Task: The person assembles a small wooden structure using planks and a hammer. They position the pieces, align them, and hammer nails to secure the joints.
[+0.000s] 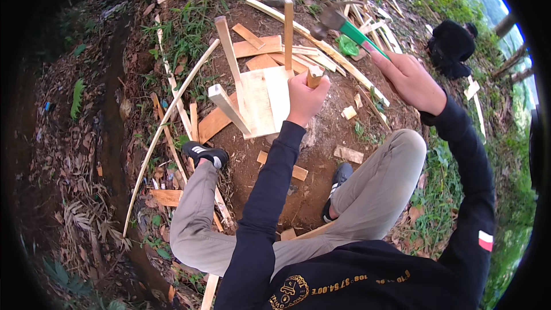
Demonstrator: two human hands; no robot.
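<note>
An upturned wooden stool (pixel 255 100) rests on the dirt in front of me, its pale seat board low and its legs pointing up. My left hand (pixel 307 96) is wrapped round the near right leg (pixel 314 75), close to its rough top end. Three other legs rise free of any hand. Up to the right, my right hand (pixel 410 81) grips a claw hammer (pixel 354 31) by its green handle. The hammer's metal head is raised in the air, apart from the stool.
Planks (pixel 252 47) lie just beyond the stool, and long wooden strips (pixel 330 46) stretch across the ground. Wood offcuts (pixel 348 153) lie by my feet. A green plastic bag (pixel 347 46) and a dark bundle (pixel 450 46) are to the right. A ditch (pixel 115 138) runs along the left.
</note>
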